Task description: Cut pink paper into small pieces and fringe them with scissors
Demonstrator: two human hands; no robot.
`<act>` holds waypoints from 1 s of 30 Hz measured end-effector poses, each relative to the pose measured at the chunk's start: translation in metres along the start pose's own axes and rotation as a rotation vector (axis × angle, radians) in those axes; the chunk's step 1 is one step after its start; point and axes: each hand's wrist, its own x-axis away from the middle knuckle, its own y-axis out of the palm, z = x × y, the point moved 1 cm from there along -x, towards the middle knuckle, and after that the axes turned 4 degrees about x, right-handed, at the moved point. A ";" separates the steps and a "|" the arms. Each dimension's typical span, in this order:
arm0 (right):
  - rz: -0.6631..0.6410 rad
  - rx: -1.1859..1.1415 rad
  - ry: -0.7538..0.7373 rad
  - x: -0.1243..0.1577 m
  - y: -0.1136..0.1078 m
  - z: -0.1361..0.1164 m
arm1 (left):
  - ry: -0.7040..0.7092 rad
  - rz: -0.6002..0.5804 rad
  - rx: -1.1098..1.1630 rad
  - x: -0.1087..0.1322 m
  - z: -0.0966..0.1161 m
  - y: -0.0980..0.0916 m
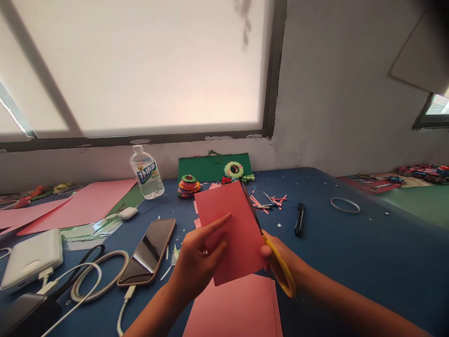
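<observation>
My left hand (199,260) pinches a pink sheet of paper (235,224) and holds it up over the blue table, index finger lying along its face. My right hand (277,262) is closed around yellow-handled scissors (277,260). Their dark blades run up the sheet's right edge. A stack of pink paper (238,309) lies flat beneath both hands.
A phone (149,250) on a white cable, a power bank (30,257) and a water bottle (145,172) sit at the left. Folded paper flowers (188,185), green card (210,167), paper scraps, a black marker (299,217) and a tape ring (345,205) lie farther back.
</observation>
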 end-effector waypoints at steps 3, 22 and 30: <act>0.007 -0.001 -0.014 0.001 0.000 0.000 | 0.017 -0.044 0.049 0.002 -0.002 0.003; 0.049 0.022 -0.015 0.002 -0.003 -0.007 | 0.054 0.007 0.011 0.002 -0.001 0.002; 0.020 -0.051 0.075 0.000 -0.003 0.000 | 0.065 0.007 -0.003 0.002 -0.001 0.001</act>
